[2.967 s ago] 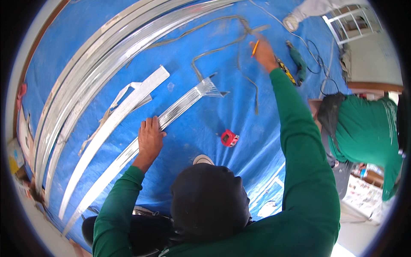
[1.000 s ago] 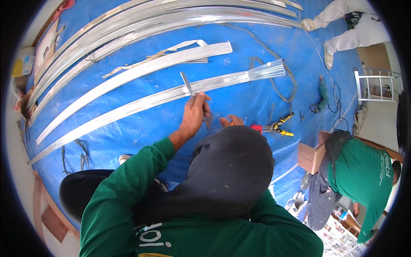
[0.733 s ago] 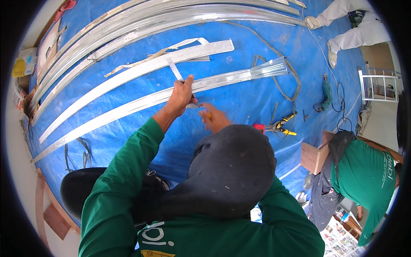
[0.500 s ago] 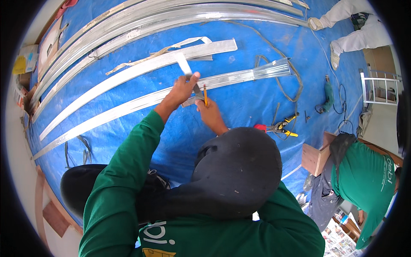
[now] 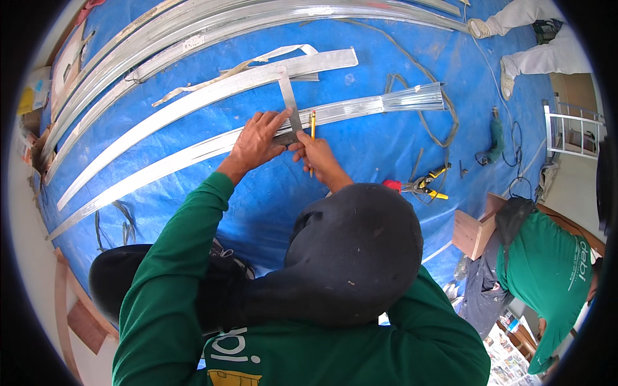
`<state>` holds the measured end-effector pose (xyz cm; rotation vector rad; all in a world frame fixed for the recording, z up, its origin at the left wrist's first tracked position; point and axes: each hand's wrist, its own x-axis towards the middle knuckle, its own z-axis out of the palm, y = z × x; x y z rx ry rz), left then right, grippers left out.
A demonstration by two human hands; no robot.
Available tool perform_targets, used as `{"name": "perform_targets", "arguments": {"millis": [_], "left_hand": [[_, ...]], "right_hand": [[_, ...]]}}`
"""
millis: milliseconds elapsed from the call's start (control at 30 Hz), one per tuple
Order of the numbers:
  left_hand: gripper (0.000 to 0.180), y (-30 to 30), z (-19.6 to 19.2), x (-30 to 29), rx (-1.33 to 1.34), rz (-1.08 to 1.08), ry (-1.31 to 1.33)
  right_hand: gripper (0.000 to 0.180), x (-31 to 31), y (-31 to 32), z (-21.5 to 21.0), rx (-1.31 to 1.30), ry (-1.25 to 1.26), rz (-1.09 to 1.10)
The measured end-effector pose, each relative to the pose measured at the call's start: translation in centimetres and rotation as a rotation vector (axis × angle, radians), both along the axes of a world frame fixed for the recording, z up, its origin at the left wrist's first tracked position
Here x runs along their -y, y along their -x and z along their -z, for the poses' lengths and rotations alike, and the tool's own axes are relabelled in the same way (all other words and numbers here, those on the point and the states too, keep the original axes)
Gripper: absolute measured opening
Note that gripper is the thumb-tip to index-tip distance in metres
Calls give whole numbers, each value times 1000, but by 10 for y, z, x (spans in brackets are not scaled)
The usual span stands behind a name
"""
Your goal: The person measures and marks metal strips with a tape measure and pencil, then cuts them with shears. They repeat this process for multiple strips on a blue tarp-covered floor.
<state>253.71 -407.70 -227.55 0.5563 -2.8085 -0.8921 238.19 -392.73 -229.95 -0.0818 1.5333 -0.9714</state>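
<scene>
A metal try square (image 5: 289, 96) lies across a bundle of long shiny metal channels (image 5: 351, 108), its blade pointing away from me toward a wider metal strip (image 5: 212, 95). My left hand (image 5: 259, 140) is closed on the near end of the square, fingers spread over the channels and thumb beside the blade. My right hand (image 5: 320, 158) grips a yellow pencil (image 5: 313, 123), held upright just right of the blade. The right fingertips touch the square's corner, and the pencil's lower end shows below them. Part of the square's stock is hidden under my hands.
More long metal channels (image 5: 257, 29) lie at the back on a blue tarp (image 5: 380, 154). To the right are yellow-handled snips (image 5: 430, 183), a green corded power tool (image 5: 496, 136) and a loose cord. A co-worker (image 5: 537, 257) bends at right; another person's legs (image 5: 534, 61) show at far right.
The square has come down from a raised, blurred tilt to lie across the channel bundle. My left hand has turned flatter over it, and my right hand has closed in beside the corner.
</scene>
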Motion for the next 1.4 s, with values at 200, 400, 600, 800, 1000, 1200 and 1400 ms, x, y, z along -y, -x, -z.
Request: {"name": "perform_targets", "arguments": {"millis": [200,400,600,800,1000,1200,1400], "left_hand": [[78,-1,3,1,-38,36,107],[76,-5,7,10,16,95,64],[79,-7,12,13,8,105,73],[77,-4,15,11,-8,83,51],[74,-6,11,10,14,68,10],[72,-6,10,10,-28,80,18],[72,-6,11,11,-27,91,23]], "right_hand": [[59,2,0,-4,2,-9,-8],[58,4,-4,-6,-3,-20,-23],[58,3,-8,-7,-27,-6,-11],[59,1,-6,-2,-32,10,-5],[65,-3,2,-5,-21,16,76],[64,-30,65,-33,-269,106,62],[39,-21,64,-49,-515,314,136]]}}
